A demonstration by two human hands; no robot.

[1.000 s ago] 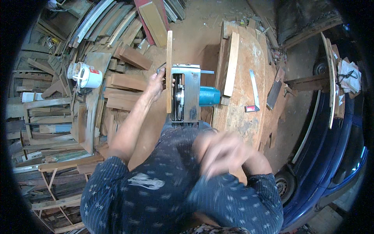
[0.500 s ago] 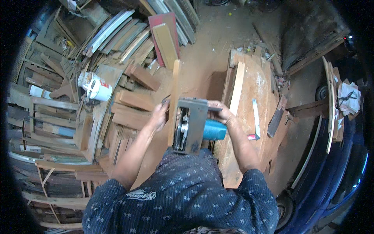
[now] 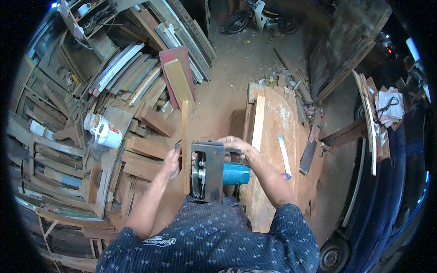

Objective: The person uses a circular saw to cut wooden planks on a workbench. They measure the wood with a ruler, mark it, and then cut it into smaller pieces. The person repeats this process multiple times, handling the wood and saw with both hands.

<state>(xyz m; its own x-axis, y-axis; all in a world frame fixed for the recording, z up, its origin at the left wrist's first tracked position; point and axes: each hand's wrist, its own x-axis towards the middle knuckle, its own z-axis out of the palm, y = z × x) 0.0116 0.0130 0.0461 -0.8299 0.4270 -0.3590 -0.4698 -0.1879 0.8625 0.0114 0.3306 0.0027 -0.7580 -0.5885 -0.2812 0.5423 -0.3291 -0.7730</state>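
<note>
In front of my waist I hold a teal power tool [image 3: 236, 174] that looks like a circular saw, tipped so its dark flat base plate [image 3: 212, 175] and the metal parts in its slot face up. My right hand [image 3: 237, 146] is closed on its far right side, beside a dark flat bar [image 3: 233, 150]. A narrow wooden strip [image 3: 185, 136] stands along the base plate's left side. My left hand [image 3: 171, 164] grips the strip from the left, with a small dark piece at its fingertips; some fingers are hidden behind the wood.
To the right lies a wooden workbench top [image 3: 277, 132] with a pale batten [image 3: 258, 123] and a try square [image 3: 284, 157]. Stacked boards [image 3: 148, 164], a white bucket [image 3: 108, 135] and frames fill the left. A blue car [image 3: 387, 195] stands at right, a motorcycle [image 3: 260, 18] far ahead.
The view has shifted, bringing the motorcycle into sight at the far end. The tool and strip appear lower and further left in the picture, with both hands keeping nearly the same hold.
</note>
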